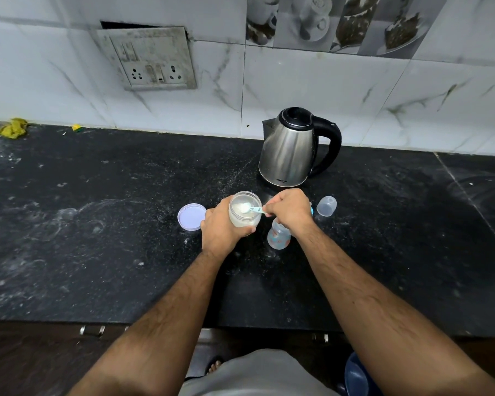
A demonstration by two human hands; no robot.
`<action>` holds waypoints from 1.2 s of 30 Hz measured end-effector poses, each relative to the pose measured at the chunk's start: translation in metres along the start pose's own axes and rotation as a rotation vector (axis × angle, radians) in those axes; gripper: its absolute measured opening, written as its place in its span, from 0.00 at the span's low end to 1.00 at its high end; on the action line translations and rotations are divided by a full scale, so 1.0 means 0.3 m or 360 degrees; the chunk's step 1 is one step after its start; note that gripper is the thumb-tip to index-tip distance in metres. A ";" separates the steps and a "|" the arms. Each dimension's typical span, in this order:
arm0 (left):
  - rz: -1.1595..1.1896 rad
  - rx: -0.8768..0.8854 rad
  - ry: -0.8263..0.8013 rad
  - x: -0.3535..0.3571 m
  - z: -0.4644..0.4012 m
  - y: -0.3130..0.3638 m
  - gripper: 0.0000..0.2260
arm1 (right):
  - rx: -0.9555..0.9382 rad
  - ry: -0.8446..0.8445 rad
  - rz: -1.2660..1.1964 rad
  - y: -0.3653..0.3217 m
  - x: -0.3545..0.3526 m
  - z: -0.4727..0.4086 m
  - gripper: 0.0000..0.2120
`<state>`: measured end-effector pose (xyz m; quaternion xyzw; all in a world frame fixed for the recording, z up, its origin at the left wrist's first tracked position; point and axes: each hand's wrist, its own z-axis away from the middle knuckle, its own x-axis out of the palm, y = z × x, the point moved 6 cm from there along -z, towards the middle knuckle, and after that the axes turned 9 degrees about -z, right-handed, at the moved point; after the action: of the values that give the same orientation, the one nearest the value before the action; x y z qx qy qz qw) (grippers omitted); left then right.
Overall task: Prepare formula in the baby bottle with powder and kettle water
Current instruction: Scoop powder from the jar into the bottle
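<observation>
- Left hand (222, 228) wrapped round the powder jar (245, 210), fingers curled on its side; jar open-topped, white powder inside, tilted slightly toward the right hand. Can't tell if the jar base touches the table (97, 224), hand covers it.
- Right hand (289, 210) pinches the handle end of a pale blue scoop (250, 208); scoop bowl sits over the jar mouth, heaped with powder. Handle tip hidden in the fingers.
- Baby bottle (279, 235) stands upright on the table directly under the right hand and wrist; its mouth and upper part are hidden by the hand, so can't tell what is inside. Clear body with faint print, unreadable.
- Bit of blue just past the right hand's knuckles (312, 210), mostly covered, can't identify.
- Clear bottle cap (327, 205) lies on the table just right of the right hand, apart from it.
- Jar lid (192, 217), pale lilac, flat on the table just left of the left hand, edge close to the knuckles.
- Kettle (290, 150), steel with black handle, lid shut, beyond both hands near the wall; brand mark too small to read.
- Yellow cloth (12, 127) far left of the left hand, at the wall edge.
- Socket plate (149, 60) on the tiled wall, grimy.
- Dark blue item (357, 375) at bottom edge under the right forearm, cut off.
</observation>
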<state>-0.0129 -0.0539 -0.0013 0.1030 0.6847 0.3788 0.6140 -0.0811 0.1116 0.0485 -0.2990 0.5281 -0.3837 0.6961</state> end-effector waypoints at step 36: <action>0.0203 0.0006 0.0007 0.024 -0.002 -0.004 0.34 | 0.0024 -0.0109 -0.0702 0.035 -0.121 0.043 0.05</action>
<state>-0.0146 -0.0506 -0.0076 0.1468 0.6787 0.4162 0.5869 -0.0717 0.1480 0.0616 -0.4148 0.4231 -0.5202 0.6151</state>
